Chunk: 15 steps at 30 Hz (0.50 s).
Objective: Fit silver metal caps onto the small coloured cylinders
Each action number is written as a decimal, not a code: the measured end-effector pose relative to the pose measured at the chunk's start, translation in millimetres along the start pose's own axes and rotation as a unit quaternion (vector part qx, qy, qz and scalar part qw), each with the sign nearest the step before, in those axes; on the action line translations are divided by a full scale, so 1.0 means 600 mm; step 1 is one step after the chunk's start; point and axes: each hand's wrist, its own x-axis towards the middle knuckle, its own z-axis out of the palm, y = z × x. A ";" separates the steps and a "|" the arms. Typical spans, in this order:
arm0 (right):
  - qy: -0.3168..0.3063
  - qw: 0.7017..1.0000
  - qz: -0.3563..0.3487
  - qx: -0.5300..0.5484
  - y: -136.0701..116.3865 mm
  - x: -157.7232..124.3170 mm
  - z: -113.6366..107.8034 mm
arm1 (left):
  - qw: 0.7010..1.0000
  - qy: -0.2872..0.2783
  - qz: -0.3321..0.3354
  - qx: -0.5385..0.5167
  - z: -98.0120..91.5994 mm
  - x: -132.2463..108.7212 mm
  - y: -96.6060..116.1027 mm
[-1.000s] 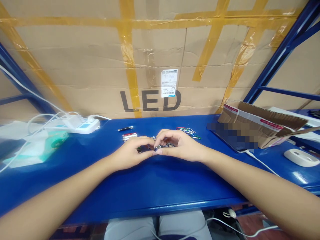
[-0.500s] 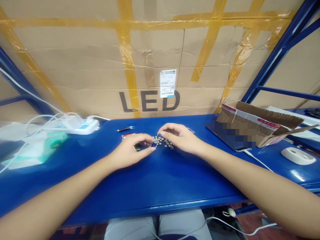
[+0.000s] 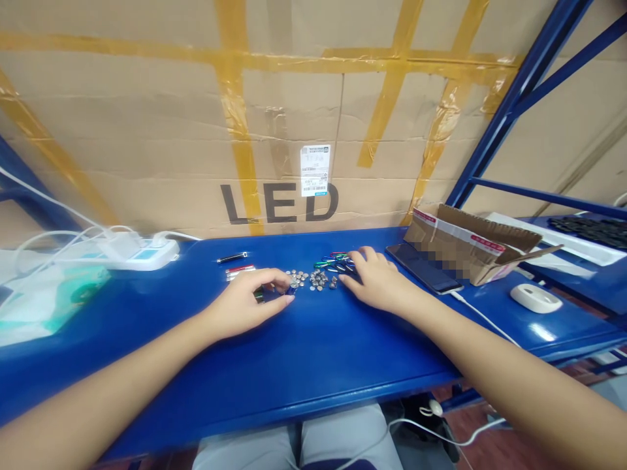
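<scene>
My left hand (image 3: 249, 300) is closed around a small dark blue object (image 3: 292, 289), its thumb and fingertips at the object's end. Small round silvery pieces (image 3: 319, 279) lie in loose groups between my hands. My right hand (image 3: 375, 277) has its fingers apart over the right end of a pile of colourful slim metallic items (image 3: 333, 264); whether it touches them is unclear. Red and silver slim items (image 3: 240, 270) lie behind my left hand, and a black slim item (image 3: 232, 258) sits farther back.
A phone (image 3: 424, 267) with a cable lies before an open cardboard box (image 3: 455, 245) at the right, near a white mouse (image 3: 535, 298). On the left are a white power strip (image 3: 154, 253) and a green-white packet (image 3: 44, 294). A large carton (image 3: 181, 130) stands behind.
My right hand has moved right, away from the silvery pieces, and its fingers have spread over the colourful items. My left hand keeps its hold. The whole view has shifted slightly.
</scene>
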 end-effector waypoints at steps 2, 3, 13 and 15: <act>-0.002 0.997 0.069 0.027 0.025 0.011 0.012 | 1.000 -0.003 0.000 0.002 0.000 0.000 0.000; -0.003 0.995 0.091 0.032 0.034 0.016 0.017 | 1.000 -0.003 -0.002 0.004 0.000 0.000 -0.001; -0.017 0.985 0.157 0.072 0.052 0.033 0.025 | 1.000 0.015 -0.008 0.006 0.000 0.003 -0.005; -0.015 0.984 0.160 0.075 0.056 0.034 0.022 | 1.000 0.012 -0.006 0.014 0.000 0.003 -0.003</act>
